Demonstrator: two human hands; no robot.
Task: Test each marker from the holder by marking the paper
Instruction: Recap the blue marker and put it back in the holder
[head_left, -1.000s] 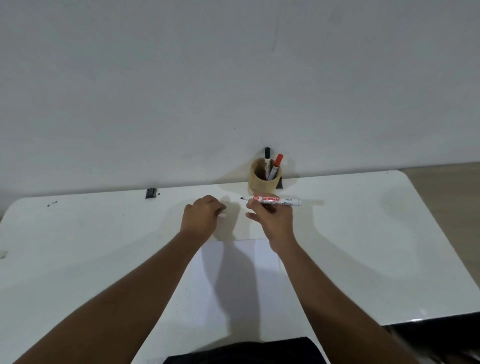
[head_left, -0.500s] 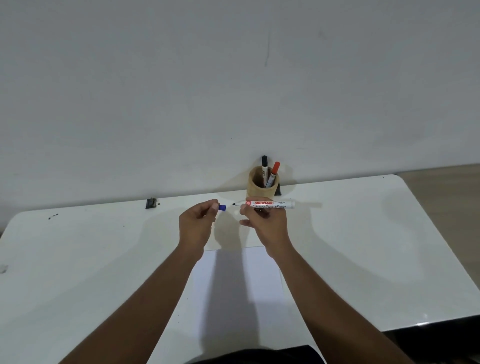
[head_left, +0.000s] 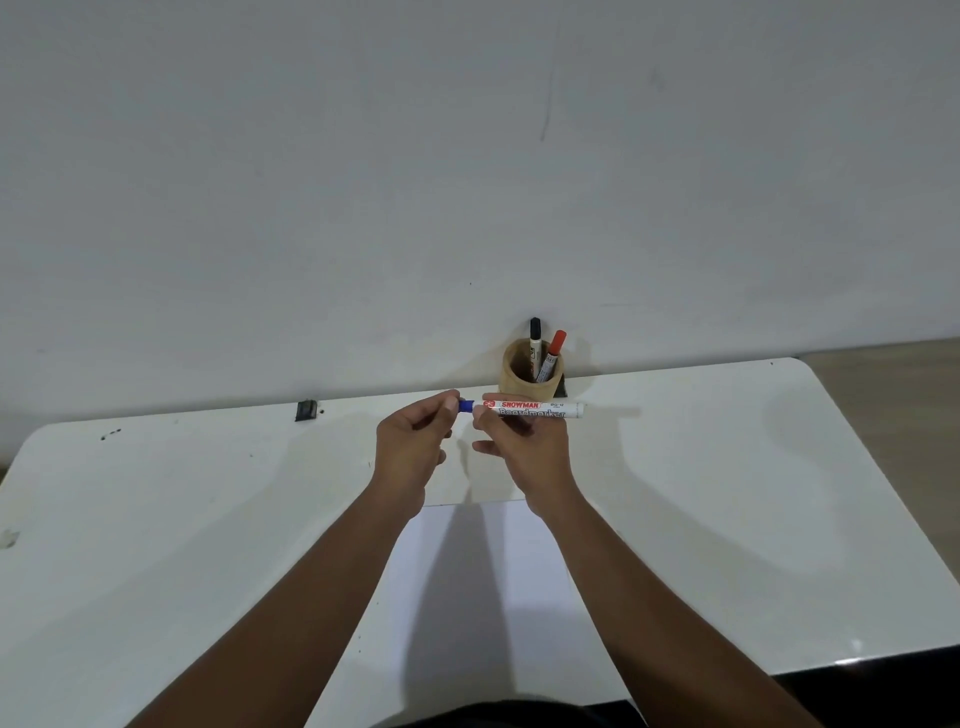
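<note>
Blue cap (head_left: 466, 405) pinched by left hand (head_left: 413, 447); right hand (head_left: 524, 441) holds marker (head_left: 540, 409) level.

You had 1 view only, from the camera on your head, aimed forward and slightly down across the table (head_left: 727, 519) toward the wall (head_left: 467, 156). It sat close enough that both forearms ran in from the bottom edge, and the wall filled the upper half of the frame.

"SNOWMAN" and "Boardmarker" along the barrel of the white marker (head_left: 540, 409).
</note>
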